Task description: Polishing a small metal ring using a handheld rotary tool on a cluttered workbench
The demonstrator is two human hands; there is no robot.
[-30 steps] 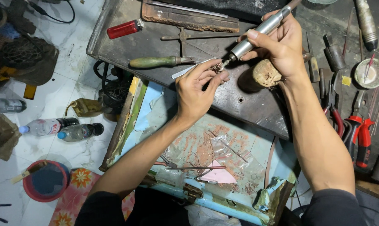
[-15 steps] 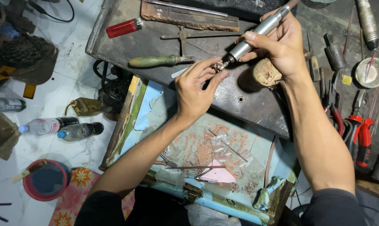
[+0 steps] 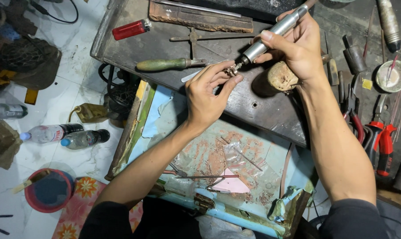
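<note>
My left hand (image 3: 208,95) pinches a small metal piece (image 3: 231,70) between fingertips and thumb, just above the dark workbench (image 3: 165,44). My right hand (image 3: 298,46) grips a silver rotary tool handpiece (image 3: 271,35) like a pen, angled down to the left. Its tip meets the small piece at my left fingers. A round wooden peg (image 3: 281,76) sits under my right wrist.
On the bench lie a green-handled file (image 3: 165,64), a red lighter (image 3: 130,29) and a wooden block (image 3: 200,20). Red-handled pliers (image 3: 382,141) and other tools crowd the right. An open drawer (image 3: 218,163) sits below my hands. Plastic bottles (image 3: 63,135) lie on the floor.
</note>
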